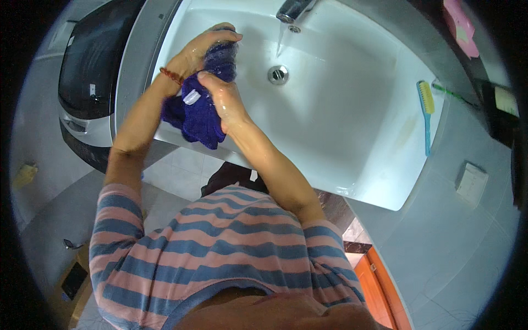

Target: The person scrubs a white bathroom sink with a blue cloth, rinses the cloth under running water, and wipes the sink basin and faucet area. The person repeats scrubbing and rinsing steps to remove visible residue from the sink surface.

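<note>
Both hands clutch a wet purple cloth (201, 107) over the white sink (341, 137) at upper left: left hand (206, 47) closed around its top, right hand (225, 102) squeezing the middle. Water runs from the tap (294, 11), so rinsing seems midway, wringing left. White tag (191, 98) shows on the cloth; a blue brush (426, 113) lies at right, and a white rectangular pack (471, 183), possibly soap, below it.

Purple cloth (201, 110): knitted, fuzzy, looking soaked and dark. Sink (352, 126): smooth white ceramic, glossy, catching light. Tap (294, 10) and drain ring (278, 74): polished metal, shining. Brush (426, 107): blue plastic, yellowish bristles. Both hands (212, 44) (225, 102) glistening wet. Washing machine lid (96, 60): dark, glossy.
</note>
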Motion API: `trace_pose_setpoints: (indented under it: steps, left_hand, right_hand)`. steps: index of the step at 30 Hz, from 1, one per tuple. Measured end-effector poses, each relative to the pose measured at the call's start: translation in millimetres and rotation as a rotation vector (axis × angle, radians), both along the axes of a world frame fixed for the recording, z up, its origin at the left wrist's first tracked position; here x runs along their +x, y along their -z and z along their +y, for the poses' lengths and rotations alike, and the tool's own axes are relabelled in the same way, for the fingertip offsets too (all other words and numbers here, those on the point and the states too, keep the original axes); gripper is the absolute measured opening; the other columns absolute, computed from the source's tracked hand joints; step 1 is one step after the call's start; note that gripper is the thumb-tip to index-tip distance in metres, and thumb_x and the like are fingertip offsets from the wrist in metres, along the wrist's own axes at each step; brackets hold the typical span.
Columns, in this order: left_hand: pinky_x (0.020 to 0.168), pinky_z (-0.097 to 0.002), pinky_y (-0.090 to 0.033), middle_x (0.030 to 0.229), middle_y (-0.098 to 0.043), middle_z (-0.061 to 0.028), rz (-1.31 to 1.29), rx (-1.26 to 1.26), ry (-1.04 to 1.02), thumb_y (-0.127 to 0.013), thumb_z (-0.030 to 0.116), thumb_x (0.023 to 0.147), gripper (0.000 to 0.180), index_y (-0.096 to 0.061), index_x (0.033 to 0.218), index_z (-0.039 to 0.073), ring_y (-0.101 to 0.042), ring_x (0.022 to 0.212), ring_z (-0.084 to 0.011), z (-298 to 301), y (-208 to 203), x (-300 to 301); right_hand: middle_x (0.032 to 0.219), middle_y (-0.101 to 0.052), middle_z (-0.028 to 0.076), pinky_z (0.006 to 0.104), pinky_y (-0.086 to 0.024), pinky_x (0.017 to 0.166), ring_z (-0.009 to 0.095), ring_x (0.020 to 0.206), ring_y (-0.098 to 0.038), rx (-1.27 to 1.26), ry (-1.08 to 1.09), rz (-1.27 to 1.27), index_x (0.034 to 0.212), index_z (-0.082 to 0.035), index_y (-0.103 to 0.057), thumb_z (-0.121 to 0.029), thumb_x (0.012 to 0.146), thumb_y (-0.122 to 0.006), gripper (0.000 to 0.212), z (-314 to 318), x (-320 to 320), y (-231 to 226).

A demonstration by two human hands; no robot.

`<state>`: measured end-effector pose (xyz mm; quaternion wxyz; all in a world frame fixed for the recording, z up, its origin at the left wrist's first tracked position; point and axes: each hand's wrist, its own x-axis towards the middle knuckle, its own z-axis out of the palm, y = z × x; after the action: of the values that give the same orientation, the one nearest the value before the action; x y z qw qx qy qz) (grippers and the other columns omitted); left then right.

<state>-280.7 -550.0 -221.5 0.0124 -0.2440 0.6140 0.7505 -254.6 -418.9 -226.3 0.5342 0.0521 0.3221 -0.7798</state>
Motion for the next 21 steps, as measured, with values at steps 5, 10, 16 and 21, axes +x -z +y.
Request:
trace_pose_setpoints:
  steps: [5, 10, 16, 21]
  left_hand:
    - [0.047, -0.0248, -0.041, 0.064, -0.048, 0.0001, -0.274, -0.376, 0.263, -0.064, 0.013, 0.063, 0.021, -0.052, 0.078, 0.003, -0.046, 0.051, -0.0095, -2.7, 8.7, -18.9]
    - [0.059, -0.035, -0.047, 0.072, -0.057, -0.0107, -0.19, -1.267, 0.55, -0.06, 0.007, 0.062, 0.021, -0.054, 0.082, 0.004, -0.057, 0.063, -0.0287, 18.0, 35.0, -32.0]
    - [0.082, -0.0333, -0.044, 0.097, -0.058, -0.0112, 0.1, -0.972, 0.096, -0.068, 0.011, 0.067, 0.034, -0.057, 0.098, 0.005, -0.057, 0.089, -0.0259, 26.1, 24.8, 0.8]
    - [0.082, -0.0288, -0.045, 0.094, -0.061, -0.0064, -0.123, -0.194, -0.148, -0.077, 0.015, 0.065, 0.049, -0.055, 0.107, 0.003, -0.057, 0.088, -0.0158, 20.4, -45.9, 48.6]
  right_hand:
    - [0.077, -0.059, 0.006, 0.0278, -0.044, 0.06, 0.013, 0.07, -0.057, 0.238, -0.07, 0.259, 0.087, -0.001, -0.06, -0.02, 0.079, -0.056, 0.021, -12.2, 6.3, 17.5]
    - [0.078, -0.061, 0.015, 0.0373, -0.045, 0.067, 0.028, 0.075, -0.06, 0.385, 0.105, 0.694, 0.087, 0.001, -0.058, -0.026, 0.079, -0.056, 0.028, -30.6, 16.3, 63.5]
    - [0.092, -0.061, 0.02, 0.0388, -0.045, 0.074, 0.033, 0.089, -0.059, 0.433, 0.039, 0.934, 0.098, 0.0, -0.057, -0.026, 0.076, -0.059, 0.034, -19.8, -2.1, 65.4]
    - [0.094, -0.061, 0.016, 0.0348, -0.046, 0.076, 0.026, 0.088, -0.059, 0.183, -0.288, 0.941, 0.105, 0.003, -0.052, -0.033, 0.065, -0.073, 0.057, -5.7, -25.9, 16.9]
